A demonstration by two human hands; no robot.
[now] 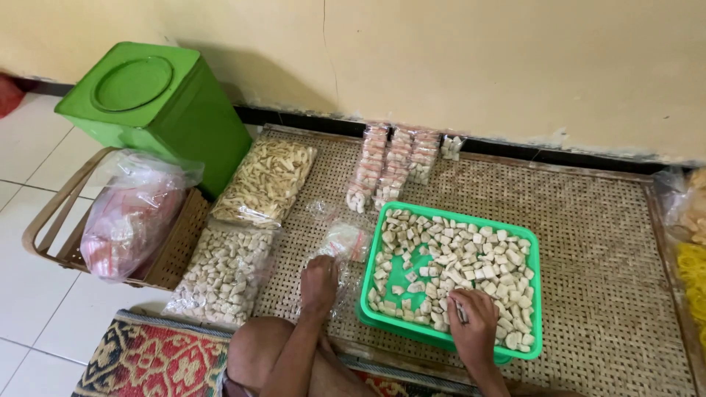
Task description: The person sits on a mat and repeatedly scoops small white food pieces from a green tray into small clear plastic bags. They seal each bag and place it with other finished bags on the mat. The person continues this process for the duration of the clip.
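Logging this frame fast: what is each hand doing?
Left hand: pressed on clear plastic bags, grip unclear.
Right hand: in green tray, pinching a cracker piece.

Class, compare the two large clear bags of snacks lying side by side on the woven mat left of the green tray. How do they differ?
The far bag holds long, yellowish, stick-like pieces; the near bag holds short, pale, chunky pieces. The far bag lies next to the green bin, while the near bag lies closer to the left hand. Both are clear plastic, full and lying flat on the woven mat.
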